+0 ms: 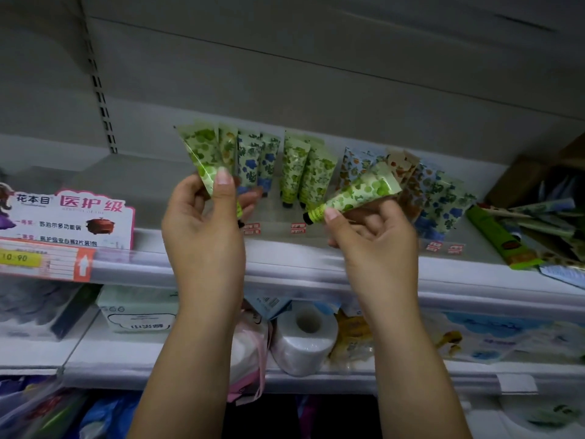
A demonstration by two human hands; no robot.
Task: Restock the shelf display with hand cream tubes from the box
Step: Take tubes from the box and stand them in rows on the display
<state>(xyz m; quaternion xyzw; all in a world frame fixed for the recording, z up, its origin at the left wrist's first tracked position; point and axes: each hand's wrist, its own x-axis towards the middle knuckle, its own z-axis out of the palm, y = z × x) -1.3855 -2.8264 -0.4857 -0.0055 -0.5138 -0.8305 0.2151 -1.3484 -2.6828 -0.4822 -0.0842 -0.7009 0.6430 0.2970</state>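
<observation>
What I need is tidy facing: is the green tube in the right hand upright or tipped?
Tipped. The right hand holds the green tube slanted, cap down-left, crimped end up-right.

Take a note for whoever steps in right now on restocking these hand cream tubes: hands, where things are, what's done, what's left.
Left hand: pinches a green tube, upright, cap down.
Right hand: holds a second green tube, tilted, cap to the lower left.
Done: standing tubes already line the shelf.
Left: set both held tubes in place. More loose tubes lie heaped at the shelf's right end.
</observation>
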